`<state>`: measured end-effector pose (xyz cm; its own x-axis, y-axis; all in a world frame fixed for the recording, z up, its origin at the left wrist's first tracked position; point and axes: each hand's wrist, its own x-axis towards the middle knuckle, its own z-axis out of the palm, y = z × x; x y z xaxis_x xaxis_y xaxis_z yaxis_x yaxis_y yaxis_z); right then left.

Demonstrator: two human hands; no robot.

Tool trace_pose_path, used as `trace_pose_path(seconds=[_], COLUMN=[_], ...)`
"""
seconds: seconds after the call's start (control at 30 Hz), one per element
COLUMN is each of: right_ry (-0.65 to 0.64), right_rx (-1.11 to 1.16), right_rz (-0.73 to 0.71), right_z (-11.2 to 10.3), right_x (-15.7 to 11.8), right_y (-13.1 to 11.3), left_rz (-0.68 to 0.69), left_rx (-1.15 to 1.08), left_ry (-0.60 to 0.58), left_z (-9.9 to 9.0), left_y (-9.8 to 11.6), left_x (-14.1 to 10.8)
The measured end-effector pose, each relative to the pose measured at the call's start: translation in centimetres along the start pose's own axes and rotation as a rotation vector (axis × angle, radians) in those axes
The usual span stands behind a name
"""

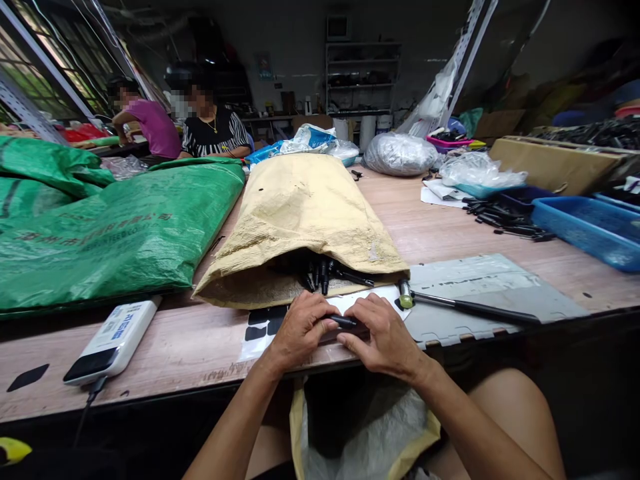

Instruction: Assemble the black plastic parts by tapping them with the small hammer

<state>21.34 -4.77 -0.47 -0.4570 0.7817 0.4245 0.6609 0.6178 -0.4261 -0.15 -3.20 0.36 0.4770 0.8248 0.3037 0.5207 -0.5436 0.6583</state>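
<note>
Between my two hands, near the table's front edge, lies a small black pen-like piece. My left hand pinches its left end, and the curled fingers of my right hand are at its right end. Just beyond them a yellow woven sack lies on its side, its mouth facing me, with several black pieces inside. Under my hands is a white sheet with black shapes. A second open sack hangs below the edge, between my legs.
A hammer rests on a grey board at right. Green sacks and a white power bank with a cable are left. Blue trays and loose black pieces lie at far right. Two people sit behind.
</note>
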Motion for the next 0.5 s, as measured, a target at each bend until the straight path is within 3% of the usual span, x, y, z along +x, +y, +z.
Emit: trace_pose_path(seconds=[0.33, 0.5], right_ry=[0.010, 0.145], right_rx=[0.051, 0.326], right_rz=[0.019, -0.028], right_z=[-0.07, -0.82], right_x=[0.06, -0.39], right_y=[-0.33, 0.33], left_rz=[0.014, 0.015], left_rx=[0.014, -0.016], left_ry=[-0.006, 0.058], left_z=[0.25, -0.15], left_y=[-0.05, 0.84], left_x=[-0.03, -0.56])
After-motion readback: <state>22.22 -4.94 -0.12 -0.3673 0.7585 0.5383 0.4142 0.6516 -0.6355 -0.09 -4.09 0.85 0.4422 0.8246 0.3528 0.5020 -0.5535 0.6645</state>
